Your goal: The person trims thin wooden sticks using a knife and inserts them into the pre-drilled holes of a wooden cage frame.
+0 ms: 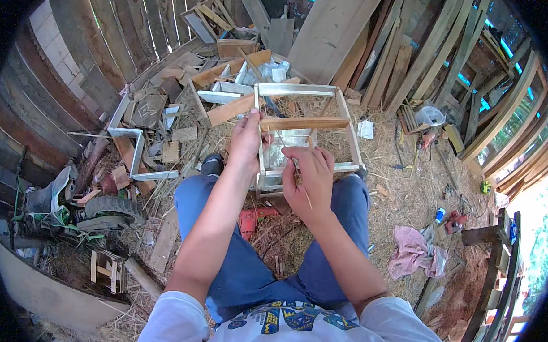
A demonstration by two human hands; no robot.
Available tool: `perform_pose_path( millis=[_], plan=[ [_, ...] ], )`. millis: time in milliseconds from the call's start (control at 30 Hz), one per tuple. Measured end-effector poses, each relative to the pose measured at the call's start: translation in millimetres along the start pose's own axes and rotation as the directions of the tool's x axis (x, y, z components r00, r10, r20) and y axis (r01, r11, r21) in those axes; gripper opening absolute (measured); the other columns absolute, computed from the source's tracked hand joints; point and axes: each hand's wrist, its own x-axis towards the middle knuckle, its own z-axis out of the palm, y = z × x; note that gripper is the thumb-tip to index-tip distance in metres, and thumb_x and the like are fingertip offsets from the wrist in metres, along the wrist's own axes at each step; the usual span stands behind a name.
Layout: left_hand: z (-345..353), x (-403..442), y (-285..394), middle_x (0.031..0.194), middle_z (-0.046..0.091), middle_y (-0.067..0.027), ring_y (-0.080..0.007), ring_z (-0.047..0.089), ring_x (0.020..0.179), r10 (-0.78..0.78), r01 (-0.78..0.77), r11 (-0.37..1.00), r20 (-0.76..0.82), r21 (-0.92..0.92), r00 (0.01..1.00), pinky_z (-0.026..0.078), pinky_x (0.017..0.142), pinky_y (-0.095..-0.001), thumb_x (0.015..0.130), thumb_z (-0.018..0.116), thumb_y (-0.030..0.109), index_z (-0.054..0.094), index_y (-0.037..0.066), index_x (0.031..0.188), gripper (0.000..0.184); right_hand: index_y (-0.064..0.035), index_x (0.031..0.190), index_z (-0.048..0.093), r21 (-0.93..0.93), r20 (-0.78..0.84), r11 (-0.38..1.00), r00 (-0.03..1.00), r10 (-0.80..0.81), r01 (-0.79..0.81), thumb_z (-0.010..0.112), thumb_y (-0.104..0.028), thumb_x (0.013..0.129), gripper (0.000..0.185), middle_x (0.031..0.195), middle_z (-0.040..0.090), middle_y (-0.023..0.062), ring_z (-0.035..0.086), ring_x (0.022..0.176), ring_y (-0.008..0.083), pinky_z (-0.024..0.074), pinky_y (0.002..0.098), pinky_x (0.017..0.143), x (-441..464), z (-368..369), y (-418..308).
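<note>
Between the person's knees stands a pale wooden frame (297, 90), with a browner crossbar (304, 123) spanning its upper part. The left hand (246, 140) grasps the frame's left side, thumb up near the crossbar's end. The right hand (311, 178), just above the frame's near edge, pinches a thin stick (307, 194) that slants across the opening. Below the frame, a red power tool (254, 220) lies between the legs; a pink cloth (411, 249) lies well to the right.
</note>
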Motion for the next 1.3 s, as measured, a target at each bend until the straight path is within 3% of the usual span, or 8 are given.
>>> perform_pose_path(
  millis=[567,733,867,933,1033,1167,1233,1300],
  plan=[
    [1.4,-1.3,2.0,0.08,0.061,-0.0028,-0.0125,0.056,0.064,-0.003,0.003,1.0,-0.021,-0.004,1.0,0.051,0.058,-0.0286,0.105,0.057,0.036,0.064,0.008,0.103,0.029,-0.0097,0.102,0.062,-0.066,0.051,0.997,0.998,-0.036,0.039,0.065,-0.004,0.085,0.018,0.099,0.069,0.0063,0.065,0.098,0.0247,0.039,0.0464,0.101,4.7,0.5,-4.5],
    [-2.2,2.7,-2.1,0.08,0.061,-0.0033,-0.0133,0.057,0.064,0.007,-0.008,0.999,-0.007,-0.036,1.0,0.051,0.056,-0.0284,0.105,0.057,0.038,0.064,0.008,0.102,0.03,-0.0096,0.117,0.065,0.079,0.26,0.996,0.963,-0.063,0.044,0.062,-0.001,0.086,0.032,0.115,0.07,0.0092,0.064,0.104,0.0298,0.0411,0.0457,0.099,9.8,-12.2,4.3],
    [2.5,-1.3,1.1,0.079,0.062,-0.0037,-0.0133,0.059,0.064,0.005,-0.005,1.0,-0.039,0.009,0.999,0.049,0.053,-0.0283,0.104,0.057,0.039,0.063,0.009,0.102,0.031,-0.0084,0.117,0.069,0.175,0.307,0.984,0.948,-0.085,0.032,0.058,-0.002,0.091,0.029,0.11,0.072,0.0115,0.066,0.101,0.0307,0.0472,0.0432,0.093,19.4,-26.2,11.1],
    [0.8,0.9,-1.8,0.079,0.062,-0.0039,-0.0133,0.06,0.064,0.005,-0.004,1.0,-0.035,0.009,0.999,0.048,0.051,-0.0283,0.104,0.058,0.039,0.063,0.009,0.103,0.031,-0.0062,0.112,0.072,0.241,0.494,0.916,0.853,0.169,-0.321,0.058,-0.005,0.095,0.022,0.099,0.074,0.0117,0.07,0.09,0.0242,0.0528,0.0383,0.083,23.9,-30.8,11.3],
    [3.9,-2.7,-1.6,0.079,0.06,-0.0033,-0.0127,0.056,0.062,0.016,-0.016,1.0,-0.026,0.014,1.0,0.046,0.052,-0.0281,0.104,0.058,0.039,0.061,0.008,0.102,0.031,-0.0026,0.104,0.074,0.268,0.535,0.847,0.802,0.265,-0.459,0.061,-0.008,0.096,0.016,0.089,0.075,0.009,0.069,0.079,0.0144,0.0538,0.0306,0.073,31.2,-29.6,13.8],
    [5.5,-1.7,-7.8,0.08,0.058,-0.0032,-0.0118,0.052,0.061,0.081,-0.076,0.991,-0.042,0.111,0.996,0.046,0.055,-0.028,0.104,0.057,0.038,0.059,0.006,0.101,0.031,-0.0002,0.104,0.07,0.298,0.613,0.77,0.732,0.298,-0.564,0.064,-0.009,0.095,0.014,0.091,0.075,0.008,0.067,0.079,0.0106,0.054,0.0282,0.073,41.5,-17.2,27.8],
    [9.5,-7.2,-6.9,0.082,0.058,-0.0028,-0.0112,0.052,0.063,0.089,-0.082,0.989,-0.056,0.122,0.994,0.046,0.055,-0.0279,0.104,0.057,0.037,0.059,0.006,0.101,0.031,0.0012,0.102,0.067,0.367,0.683,0.554,0.621,0.385,-0.747,0.065,-0.008,0.095,0.012,0.09,0.074,0.009,0.067,0.075,0.0109,0.0543,0.0264,0.07,44.8,-12.4,29.9],
    [10.2,-7.9,-9.9,0.084,0.058,-0.0025,-0.0107,0.052,0.065,0.093,-0.084,0.988,-0.07,0.127,0.993,0.047,0.056,-0.0279,0.105,0.056,0.037,0.059,0.006,0.101,0.031,0.0002,0.101,0.066,0.346,0.74,0.503,0.56,0.372,-0.792,0.066,-0.009,0.095,0.011,0.089,0.074,0.0091,0.066,0.073,0.0107,0.0545,0.0263,0.069,48.7,-13.4,31.4]
  ],
)
